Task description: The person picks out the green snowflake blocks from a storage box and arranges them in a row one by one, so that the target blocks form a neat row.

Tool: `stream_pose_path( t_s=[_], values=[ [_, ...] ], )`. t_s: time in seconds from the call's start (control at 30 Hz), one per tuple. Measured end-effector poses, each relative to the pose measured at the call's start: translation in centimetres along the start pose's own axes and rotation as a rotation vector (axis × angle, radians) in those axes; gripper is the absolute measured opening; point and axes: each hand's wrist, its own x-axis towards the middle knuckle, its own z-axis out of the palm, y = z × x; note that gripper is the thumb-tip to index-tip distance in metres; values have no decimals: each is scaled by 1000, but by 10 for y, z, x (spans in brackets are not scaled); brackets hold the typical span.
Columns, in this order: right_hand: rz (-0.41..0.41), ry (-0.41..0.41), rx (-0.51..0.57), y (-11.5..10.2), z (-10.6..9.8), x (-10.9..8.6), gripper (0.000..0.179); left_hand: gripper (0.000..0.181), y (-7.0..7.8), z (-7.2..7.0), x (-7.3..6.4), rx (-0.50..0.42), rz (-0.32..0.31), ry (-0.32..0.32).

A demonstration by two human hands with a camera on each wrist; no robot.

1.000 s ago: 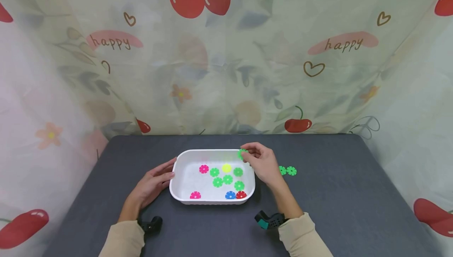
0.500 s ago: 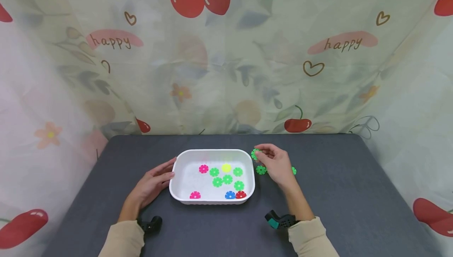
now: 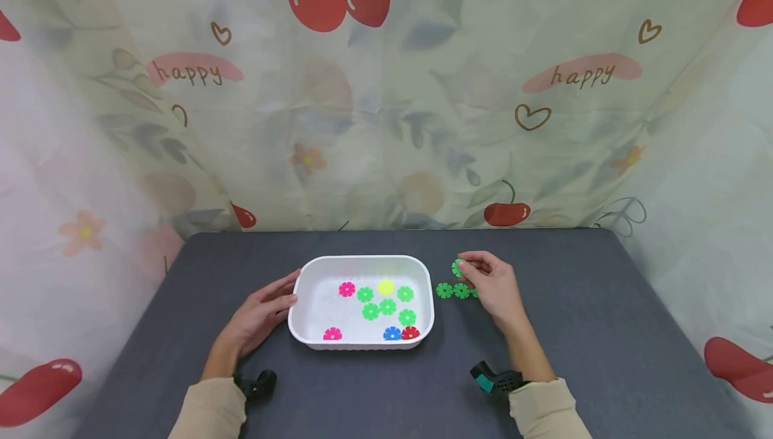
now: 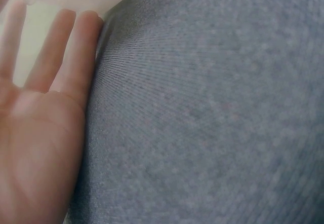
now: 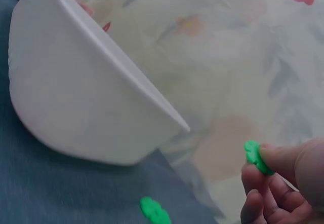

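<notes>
My left hand [image 3: 261,313] rests against the left end of a white plastic tray [image 3: 320,315]. In the left wrist view its fingers [image 4: 81,51] reach out straight, with the tips against the tray wall. To the tray's right, my right hand [image 3: 494,288] pinches a green notched plastic disc [image 3: 457,267] between thumb and fingers; the right wrist view shows this disc [image 5: 257,156] edge-on. Below it on the table lies a row of green discs [image 3: 444,290], its right end partly hidden by the hand. Inside the tray lie several loose green discs [image 3: 388,306].
The tray also holds pink discs [image 3: 347,289], a yellow disc [image 3: 386,287], a blue disc [image 3: 392,333] and a red disc [image 3: 410,333]. A dark grey cloth covers the table [image 3: 374,392]. A printed curtain [image 3: 386,123] hangs behind its far edge.
My right hand has moved rightward from above the tray's right end, carrying the green disc to above the row on the table. The left hand and tray have stayed put.
</notes>
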Motion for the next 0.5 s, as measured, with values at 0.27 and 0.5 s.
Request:
stream_pose_path(
  t_s=[0.27, 0.5],
  values=[
    [11, 10, -102, 15, -21, -1, 37, 70, -1, 0, 0, 9, -6, 4],
    [14, 5, -164, 24, -43, -2, 39, 71, -1, 0, 0, 23, -11, 12]
  ],
)
